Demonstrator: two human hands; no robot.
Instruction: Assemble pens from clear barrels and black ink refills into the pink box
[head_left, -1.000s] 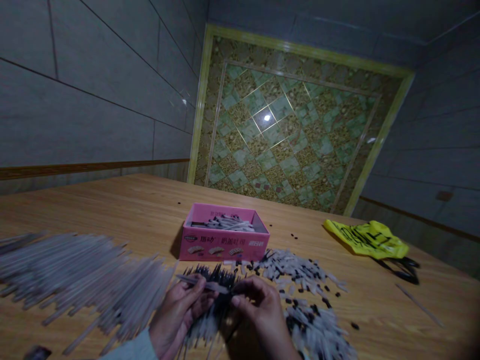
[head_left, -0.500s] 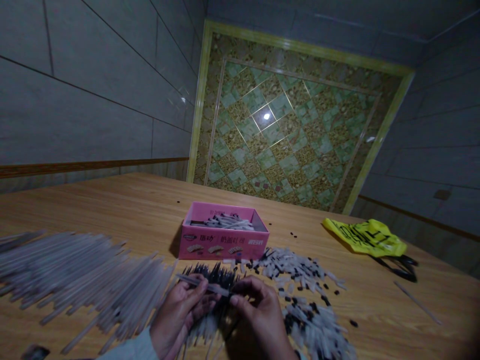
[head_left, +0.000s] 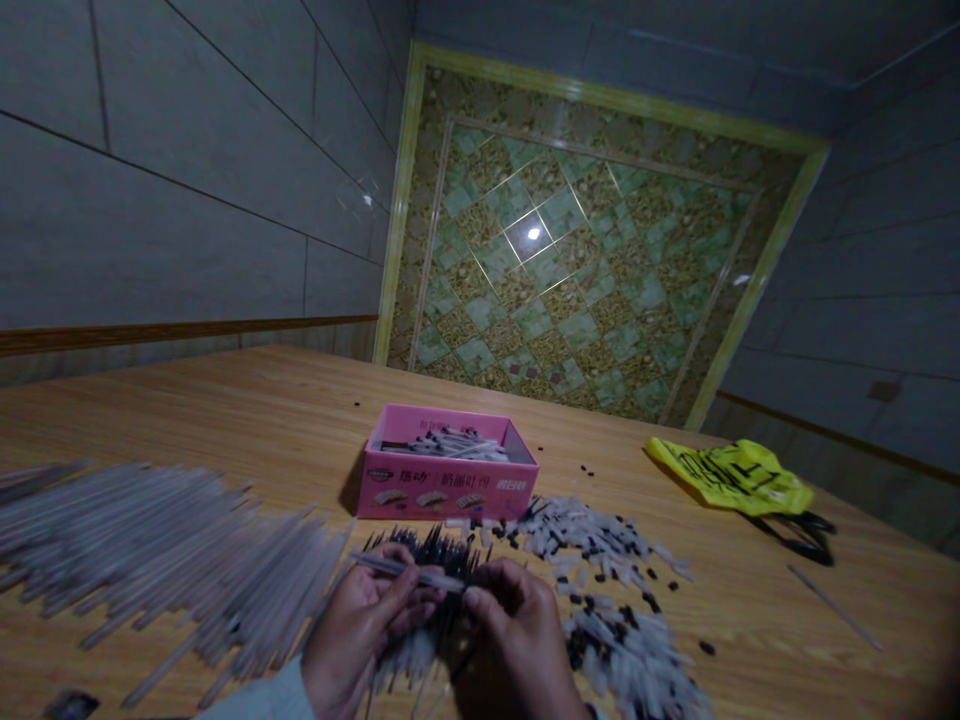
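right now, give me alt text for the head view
The left hand holds a thin pale stick, the right hand at its end, above a wooden table. An open pink box stands beyond, loose sticks lie left, small white and black pieces lie right.

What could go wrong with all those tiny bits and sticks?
The thin pale tube might slip, as just the fingers of the left hand and right hand seem to pinch it. The loose pale and black pieces lie close beside the right hand, so a bump could scatter them.
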